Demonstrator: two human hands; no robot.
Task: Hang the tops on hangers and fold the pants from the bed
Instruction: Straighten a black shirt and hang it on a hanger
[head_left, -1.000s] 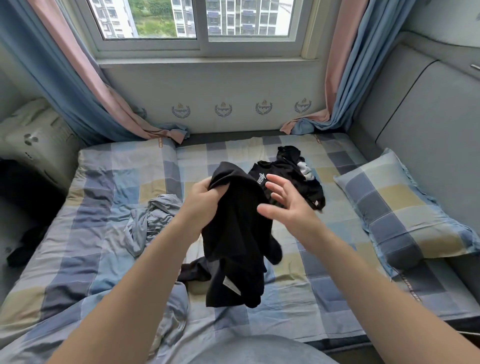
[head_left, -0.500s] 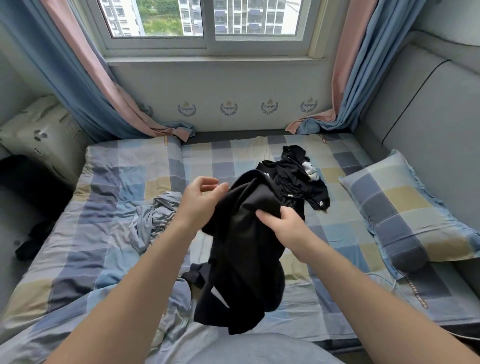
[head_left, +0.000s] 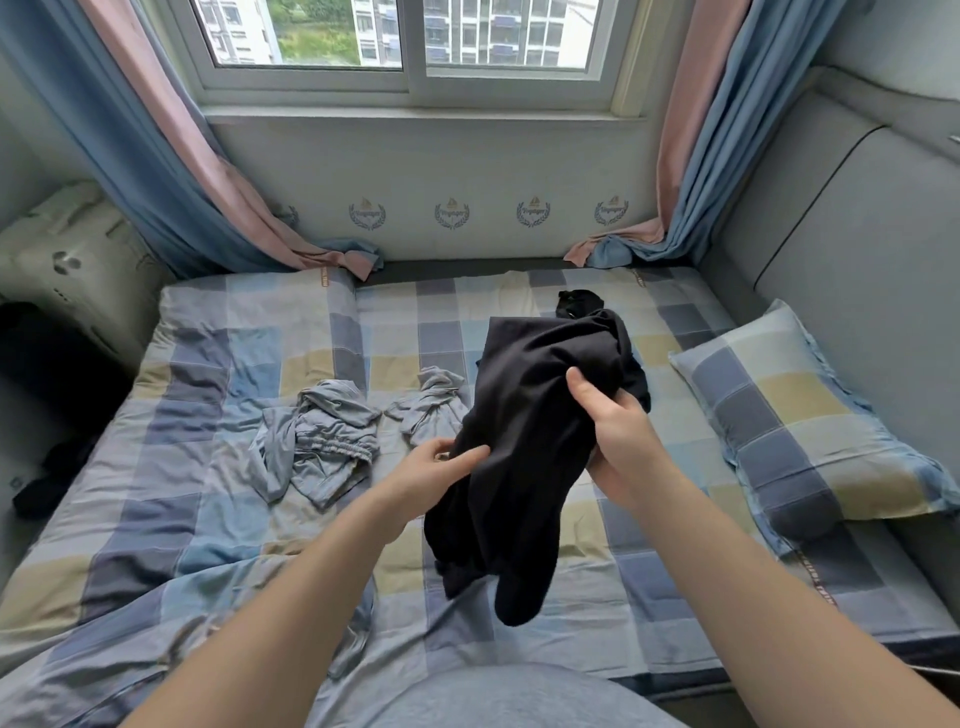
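Early stage. The black garment (head_left: 530, 415) hangs above the middle of the bed (head_left: 208, 364), with the right hand (head_left: 618, 431) in a closed grip on it and the left hand (head_left: 436, 467) pinching its edge. Grey clothes (head_left: 317, 441) lie crumpled beside it. Nothing appears folded, and no hanger is in view.

Black garment (head_left: 524, 441); blue-yellow checked bedsheet (head_left: 218, 364); grey clothes (head_left: 317, 441).

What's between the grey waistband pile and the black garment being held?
Head view: a smaller crumpled grey garment on the bed sheet, with the left hand just nearer the camera, pinching the black garment.
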